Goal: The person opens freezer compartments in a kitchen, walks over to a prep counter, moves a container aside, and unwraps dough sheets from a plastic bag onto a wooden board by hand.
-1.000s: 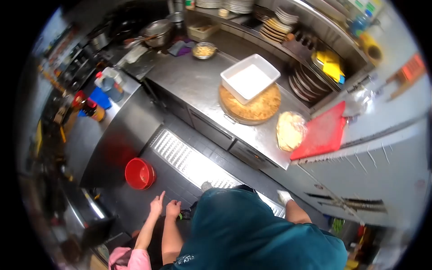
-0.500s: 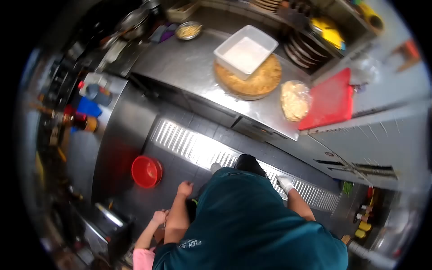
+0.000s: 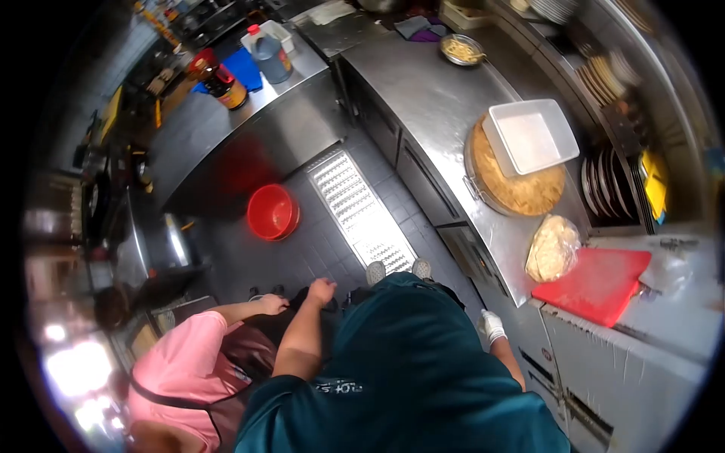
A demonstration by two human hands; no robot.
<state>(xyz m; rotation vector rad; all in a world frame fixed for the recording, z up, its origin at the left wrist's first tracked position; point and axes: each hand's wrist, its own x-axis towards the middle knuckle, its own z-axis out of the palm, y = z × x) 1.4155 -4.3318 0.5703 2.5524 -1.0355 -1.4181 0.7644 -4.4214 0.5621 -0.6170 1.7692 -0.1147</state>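
My left hand (image 3: 322, 291) is bare and hangs at my left side with its fingers curled in. I see nothing held in it. On my right hand (image 3: 492, 326) is a white glove; it hangs low beside the counter front, fingers loosely extended and blurred, with no held thing visible. On the steel counter a round wooden chopping block (image 3: 521, 190) carries a white plastic tub (image 3: 532, 136). A clear bag of pale food (image 3: 553, 249) lies nearby, touching or close to a red cutting board (image 3: 596, 283).
A co-worker in a pink shirt (image 3: 181, 351) stands close on my left. A red bucket (image 3: 273, 212) sits on the floor beside a metal drain grate (image 3: 355, 200). Bottles, including a grey jug (image 3: 272, 60), stand on the left counter. A bowl of pale strips (image 3: 462, 50) is farther back.
My view has swung left, so the counter and chopping block appear farther right. More of the co-worker is visible. Both my hands stay low at my sides.
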